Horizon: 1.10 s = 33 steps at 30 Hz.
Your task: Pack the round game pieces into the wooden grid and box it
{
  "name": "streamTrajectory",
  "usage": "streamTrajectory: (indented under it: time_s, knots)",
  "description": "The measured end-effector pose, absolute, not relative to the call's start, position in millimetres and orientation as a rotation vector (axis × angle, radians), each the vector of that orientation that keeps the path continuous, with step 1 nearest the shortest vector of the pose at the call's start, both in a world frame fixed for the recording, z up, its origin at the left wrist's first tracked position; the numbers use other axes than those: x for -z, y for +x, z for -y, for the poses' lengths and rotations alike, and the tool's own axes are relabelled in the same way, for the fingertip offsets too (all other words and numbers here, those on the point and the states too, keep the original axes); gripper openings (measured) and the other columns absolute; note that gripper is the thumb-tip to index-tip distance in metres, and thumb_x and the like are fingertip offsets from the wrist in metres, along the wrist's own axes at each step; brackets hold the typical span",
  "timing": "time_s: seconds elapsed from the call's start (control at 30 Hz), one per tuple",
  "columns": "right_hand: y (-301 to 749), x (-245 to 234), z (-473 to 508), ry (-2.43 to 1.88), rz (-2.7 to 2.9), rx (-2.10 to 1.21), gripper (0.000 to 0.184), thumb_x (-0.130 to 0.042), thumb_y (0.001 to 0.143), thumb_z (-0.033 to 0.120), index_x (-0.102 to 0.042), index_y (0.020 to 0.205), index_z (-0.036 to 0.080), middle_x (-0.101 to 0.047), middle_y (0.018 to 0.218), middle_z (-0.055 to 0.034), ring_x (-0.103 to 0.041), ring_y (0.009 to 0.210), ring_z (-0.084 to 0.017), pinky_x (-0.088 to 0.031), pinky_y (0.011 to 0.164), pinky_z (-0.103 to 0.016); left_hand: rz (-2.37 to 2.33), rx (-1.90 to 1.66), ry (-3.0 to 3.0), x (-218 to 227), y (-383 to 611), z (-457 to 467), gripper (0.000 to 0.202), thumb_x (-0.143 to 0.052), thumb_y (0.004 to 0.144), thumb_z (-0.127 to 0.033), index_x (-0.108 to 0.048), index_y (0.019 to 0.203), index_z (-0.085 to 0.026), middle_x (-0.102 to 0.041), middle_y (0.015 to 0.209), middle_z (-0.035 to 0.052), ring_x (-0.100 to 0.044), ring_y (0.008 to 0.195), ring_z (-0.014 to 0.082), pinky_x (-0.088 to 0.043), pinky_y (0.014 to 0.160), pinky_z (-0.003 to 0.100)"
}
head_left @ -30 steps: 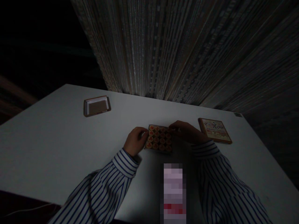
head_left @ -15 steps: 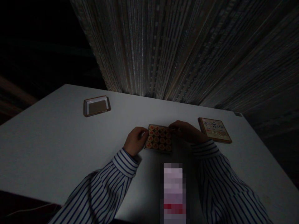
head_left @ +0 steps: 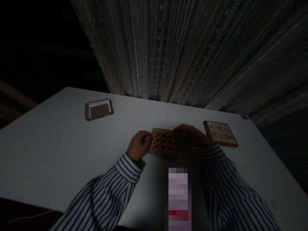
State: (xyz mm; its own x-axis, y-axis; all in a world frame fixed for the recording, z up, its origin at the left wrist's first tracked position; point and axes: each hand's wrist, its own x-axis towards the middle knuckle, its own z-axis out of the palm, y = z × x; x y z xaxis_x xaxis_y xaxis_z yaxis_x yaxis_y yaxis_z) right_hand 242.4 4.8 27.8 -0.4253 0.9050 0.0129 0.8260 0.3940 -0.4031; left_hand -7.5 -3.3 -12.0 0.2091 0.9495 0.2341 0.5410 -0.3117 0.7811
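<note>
A square, shallow tray of Chinese chess pieces (head_left: 163, 142) lies on the white table in front of me, the round wooden pieces set in rows with red characters facing up. At its left edge is my left hand (head_left: 139, 145), thumb and fingers closed on the upper left side. My right hand (head_left: 192, 134) sits at the upper right corner, fingers curled against the tray and in shadow. Part of the right column of pieces is dim beneath that hand.
On the white table (head_left: 130, 118), an open box half (head_left: 99, 109) lies at the far left. To the right is a flat box lid (head_left: 221, 133) with printed characters. A small dark item (head_left: 244, 117) rests at the far right corner. A string curtain (head_left: 156, 48) hangs behind the table.
Both hands keep the same place on the tray. The whole view has shifted very slightly; nothing else visibly differs.
</note>
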Motion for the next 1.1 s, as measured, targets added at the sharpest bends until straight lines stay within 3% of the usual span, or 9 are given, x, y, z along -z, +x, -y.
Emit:
streamTrajectory:
  time_s: [0.33,0.67,0.9,1.1]
  knots:
    - [244.1,-27.1,0.5,-1.500,2.374,-0.353,0.025,-0.049,0.079,0.019,-0.058,0.103,0.016,-0.064,0.091,-0.0083,-0.060,0.079,-0.018,-0.049,0.072,-0.033,-1.385,-0.993,1.933,11.2,-7.9,5.2,0.020,-0.049,0.080,-0.029,-0.062,0.089,-0.017,-0.065,0.088,0.0067,-0.060,0.082,0.0179,-0.050,0.073,0.033]
    - [245.1,-20.6,57.8,-1.704,2.112,-0.402,0.043,-0.053,0.078,0.033,-0.050,0.118,0.018,-0.064,0.100,-0.0107,-0.061,0.087,-0.021,-0.052,0.072,-0.037,-1.279,-0.904,2.089,10.8,-26.1,28.2,0.039,-0.056,0.076,-0.037,-0.056,0.108,-0.015,-0.064,0.104,0.0114,-0.059,0.097,0.0222,-0.048,0.082,0.039]
    - [235.4,-13.3,78.9,-1.620,2.264,-0.350,0.046,-0.054,0.078,0.034,-0.048,0.120,0.016,-0.061,0.110,-0.0153,-0.059,0.097,-0.026,-0.049,0.082,-0.044,-1.078,-0.831,2.335,16.8,-29.9,31.0,0.049,-0.065,0.068,-0.030,-0.053,0.113,-0.017,-0.063,0.107,0.0122,-0.057,0.100,0.0258,-0.045,0.085,0.046]
    - [232.0,-3.5,76.2,-1.545,2.386,-0.311,0.047,-0.052,0.080,0.031,-0.042,0.124,0.017,-0.058,0.115,-0.0129,-0.056,0.102,-0.024,-0.048,0.084,-0.040,-1.106,-0.852,2.362,21.8,-28.9,28.7,0.046,-0.062,0.070,-0.027,-0.052,0.113,-0.018,-0.063,0.106,0.0120,-0.057,0.099,0.0254,-0.046,0.085,0.046]
